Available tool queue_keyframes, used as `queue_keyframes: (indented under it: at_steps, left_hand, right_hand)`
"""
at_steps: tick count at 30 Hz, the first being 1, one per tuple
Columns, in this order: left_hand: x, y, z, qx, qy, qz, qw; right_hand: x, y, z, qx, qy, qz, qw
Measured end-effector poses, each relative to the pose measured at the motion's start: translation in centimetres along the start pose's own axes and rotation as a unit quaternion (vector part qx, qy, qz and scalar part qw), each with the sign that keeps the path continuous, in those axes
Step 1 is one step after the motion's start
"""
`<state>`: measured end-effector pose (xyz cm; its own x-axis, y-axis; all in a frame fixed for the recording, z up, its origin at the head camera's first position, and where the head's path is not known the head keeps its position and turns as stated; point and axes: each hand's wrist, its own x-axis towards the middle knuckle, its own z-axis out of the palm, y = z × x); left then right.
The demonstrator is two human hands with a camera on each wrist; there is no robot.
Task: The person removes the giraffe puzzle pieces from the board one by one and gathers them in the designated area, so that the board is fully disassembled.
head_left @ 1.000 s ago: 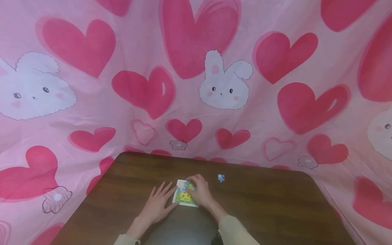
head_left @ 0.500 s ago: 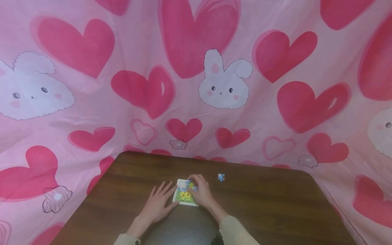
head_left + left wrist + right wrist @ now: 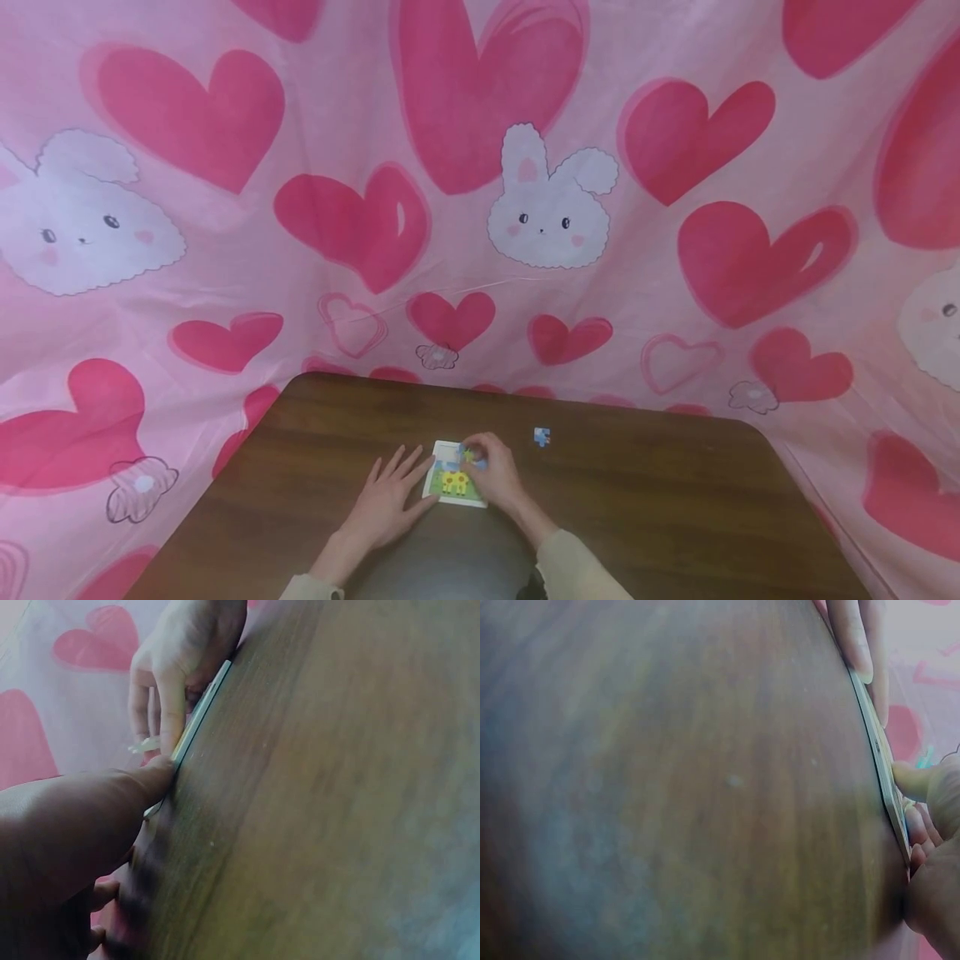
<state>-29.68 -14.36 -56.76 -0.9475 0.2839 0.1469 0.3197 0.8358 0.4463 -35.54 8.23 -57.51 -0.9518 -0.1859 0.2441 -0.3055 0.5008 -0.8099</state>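
A small jigsaw puzzle board [image 3: 455,483] with a white rim and a yellow giraffe picture lies on the table in the head view. My left hand [image 3: 386,502] rests beside it with fingers spread and straight, its thumb touching the board's near left corner. Over the upper right part of the board, my right hand [image 3: 495,473] pinches a puzzle piece [image 3: 469,455]. The left wrist view catches that puzzle piece [image 3: 144,745] edge-on between the fingertips, above the board [image 3: 201,709]. The fingers partly cover the piece and the board's right side.
A loose blue puzzle piece [image 3: 542,437] lies on the brown wooden table [image 3: 660,500], behind and to the right of the board. Beyond the table's far edge hangs a pink cloth [image 3: 465,250] with hearts and rabbits.
My right hand has shifted slightly, and the pinched piece has turned a little over the board's upper part. The left hand, the board and the loose piece have stayed in place.
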Motion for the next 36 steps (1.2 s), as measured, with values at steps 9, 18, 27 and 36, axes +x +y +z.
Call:
queue_keyframes:
  at_steps: [9, 18, 27, 36]
  left_hand:
    - [-0.1, 0.1, -0.1, 0.002, -0.006, -0.001, 1.0]
    - [0.0, 0.1, 0.0, 0.001, -0.008, -0.004, 1.0]
    - [0.0, 0.0, 0.0, 0.0, -0.006, -0.012, 0.9999]
    - [0.0, 0.0, 0.3, -0.001, -0.005, -0.015, 0.9999]
  right_hand:
    - [-0.1, -0.3, -0.3, -0.011, -0.006, -0.013, 0.9998]
    - [0.4, -0.4, -1.7, -0.023, -0.004, -0.04, 0.9989]
    - [0.2, 0.5, -5.2, -0.007, 0.003, -0.018, 0.9998]
    - [-0.2, 2.9, -10.2, -0.014, 0.038, 0.007, 0.9991]
